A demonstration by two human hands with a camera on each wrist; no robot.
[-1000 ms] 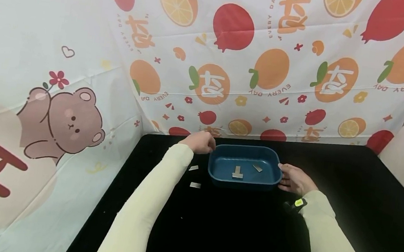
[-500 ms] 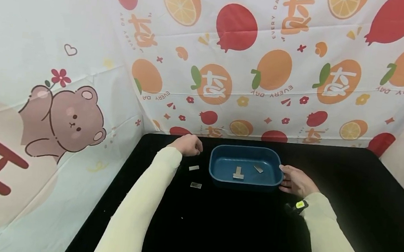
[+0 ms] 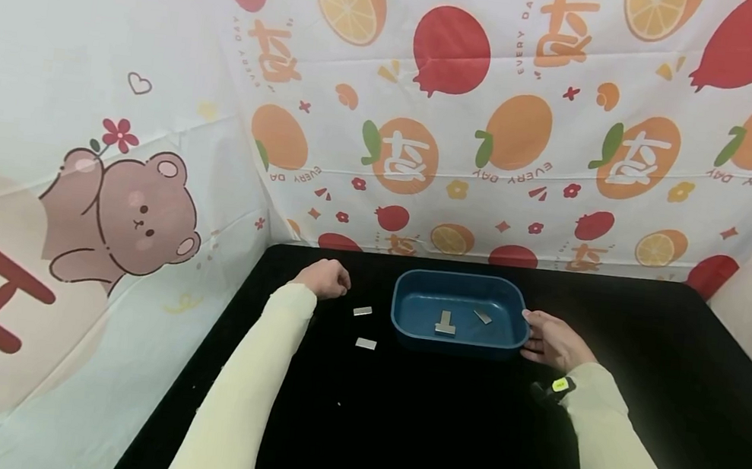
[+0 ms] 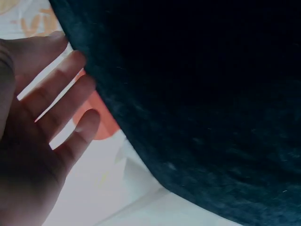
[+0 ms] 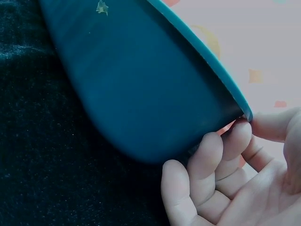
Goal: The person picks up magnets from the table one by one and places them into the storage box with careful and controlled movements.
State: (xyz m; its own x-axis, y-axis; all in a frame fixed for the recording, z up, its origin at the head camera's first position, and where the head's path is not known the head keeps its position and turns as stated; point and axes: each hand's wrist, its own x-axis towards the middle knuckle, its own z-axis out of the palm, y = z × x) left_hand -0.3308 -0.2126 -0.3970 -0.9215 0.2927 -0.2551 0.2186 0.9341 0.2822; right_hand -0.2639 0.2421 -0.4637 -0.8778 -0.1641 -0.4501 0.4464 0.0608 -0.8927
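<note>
A blue plastic basin [image 3: 457,344] stands on the black cloth-covered table, with several small silver metal pieces [image 3: 445,329] inside. My right hand [image 3: 559,341] pinches its right rim between thumb and fingers; the right wrist view shows the fingertips [image 5: 203,150] under the rim [image 5: 214,66]. My left hand [image 3: 326,279] is over the far left of the table, apart from the basin. In the left wrist view its fingers are loosely bent, with nothing seen between them. Two flat silver rectangles, an upper one [image 3: 362,311] and a lower one [image 3: 366,343], lie left of the basin.
A fruit-printed curtain [image 3: 454,143] hangs right behind the table's far edge. Another cloth with a bear print [image 3: 144,218] hangs along the left side. A tiny pale speck [image 3: 339,404] lies on the black cloth [image 3: 410,437] nearer the front.
My left hand has moved left, away from beside the basin's left rim. The right hand keeps its hold on the rim, and the metal pieces stay where they were.
</note>
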